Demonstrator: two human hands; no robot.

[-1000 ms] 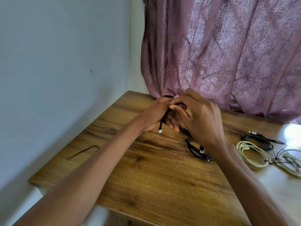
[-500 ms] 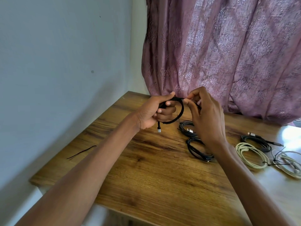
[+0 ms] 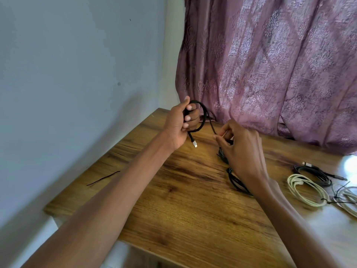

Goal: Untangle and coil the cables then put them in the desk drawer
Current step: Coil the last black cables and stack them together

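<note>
Black cable (image 3: 202, 117) loops between both hands' grip.

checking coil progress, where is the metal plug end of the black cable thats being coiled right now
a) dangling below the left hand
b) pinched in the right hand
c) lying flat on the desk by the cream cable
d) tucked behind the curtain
a: the plug end hangs free just under the left hand, which grips the black cable loop, while the right hand pinches the cable further along.

We count two hands (image 3: 178, 125) (image 3: 242, 149), three black cables (image 3: 204, 117) (image 3: 236, 180) (image 3: 313, 174), two pale coils (image 3: 307, 191) (image 3: 347, 200) — one loose black tie (image 3: 103, 178).
</note>
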